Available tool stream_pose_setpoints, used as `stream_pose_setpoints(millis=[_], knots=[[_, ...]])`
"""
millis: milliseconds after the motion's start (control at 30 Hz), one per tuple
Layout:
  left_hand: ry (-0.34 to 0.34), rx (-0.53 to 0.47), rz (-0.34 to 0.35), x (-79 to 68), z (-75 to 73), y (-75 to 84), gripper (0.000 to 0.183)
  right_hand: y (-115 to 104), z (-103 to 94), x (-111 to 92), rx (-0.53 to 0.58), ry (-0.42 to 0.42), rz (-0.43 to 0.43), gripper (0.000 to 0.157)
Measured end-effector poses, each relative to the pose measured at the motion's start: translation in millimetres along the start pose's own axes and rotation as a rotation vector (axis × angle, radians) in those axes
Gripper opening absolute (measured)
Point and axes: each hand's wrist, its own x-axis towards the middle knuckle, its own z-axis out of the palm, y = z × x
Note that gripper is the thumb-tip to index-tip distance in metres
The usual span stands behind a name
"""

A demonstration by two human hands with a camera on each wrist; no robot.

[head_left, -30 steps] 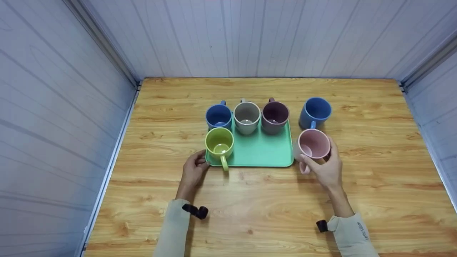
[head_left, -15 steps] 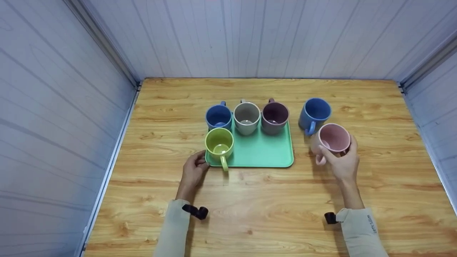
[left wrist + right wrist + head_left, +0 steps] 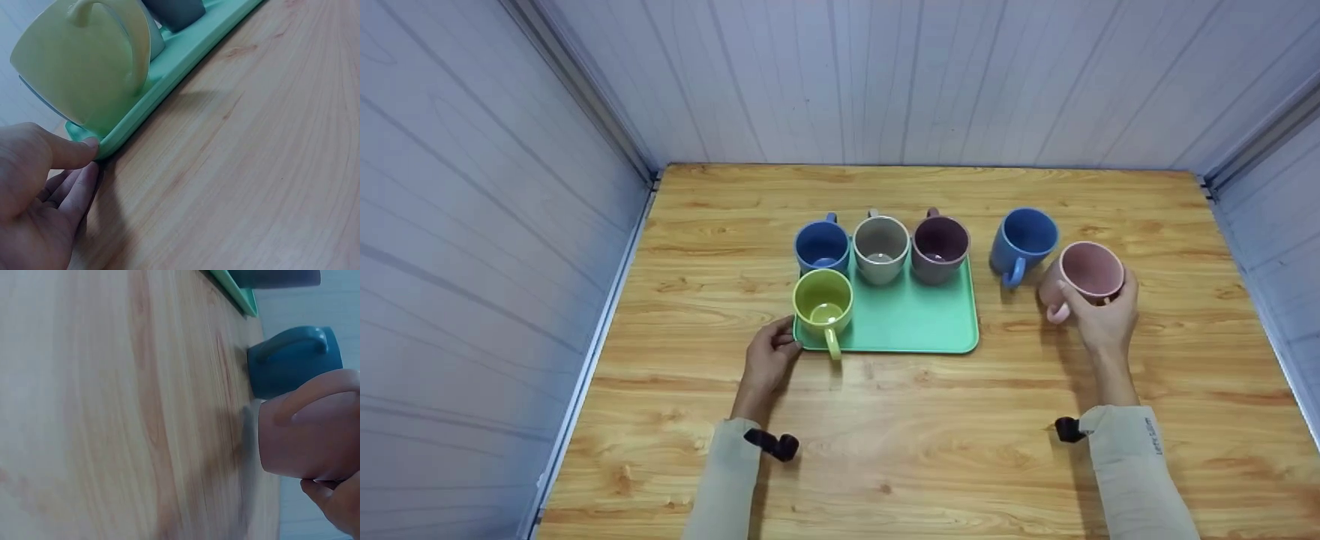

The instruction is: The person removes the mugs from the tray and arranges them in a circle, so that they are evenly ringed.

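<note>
My right hand (image 3: 1108, 324) grips a pink mug (image 3: 1089, 268) by its body, thumb on the near side and fingers on the far right. In the right wrist view the pink mug (image 3: 312, 436) appears over the table, its shadow on the wood. Just left of it stands a blue mug (image 3: 1025, 241), handle toward me. At the front left corner of the green tray (image 3: 911, 322), my left hand (image 3: 769, 361) pinches the rim; the left wrist view shows its thumb (image 3: 84, 147) on top and fingers underneath. A yellow-green mug (image 3: 823, 298) sits at that corner, handle pointing at me.
Along the tray's back edge are another blue mug (image 3: 822, 246), a grey mug (image 3: 880, 247) and a purple mug (image 3: 940, 250), handles facing away. Pale panel walls enclose the wooden table (image 3: 930, 450) at the back and both sides.
The right hand has carried the pink mug away from the tray's right edge, rightward and farther back, to beside the blue mug. The left hand has stayed on the tray corner.
</note>
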Motion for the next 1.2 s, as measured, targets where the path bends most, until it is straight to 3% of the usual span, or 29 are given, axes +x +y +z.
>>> stream_pose_setpoints(millis=[233, 667, 933, 1200], knots=[[-0.003, -0.005, -0.011, 1.1, 0.3, -1.6, 0.046, 7.6, -0.5, 21.3, -0.109, 0.016, 0.052, 0.089], [0.007, -0.018, -0.014, 1.2, 0.8, -1.2, 0.045, 11.6, 5.9, 41.8, -0.125, 0.008, 0.043, 0.092], [0.008, -0.006, -0.006, 1.5, 0.6, -1.7, 0.045, 9.8, 7.5, 49.6, -0.126, -0.04, 0.074, 0.096], [0.009, 0.003, -0.011, 2.0, 0.9, -2.9, 0.046, 10.1, 12.2, 57.4, -0.129, -0.005, 0.061, 0.095]])
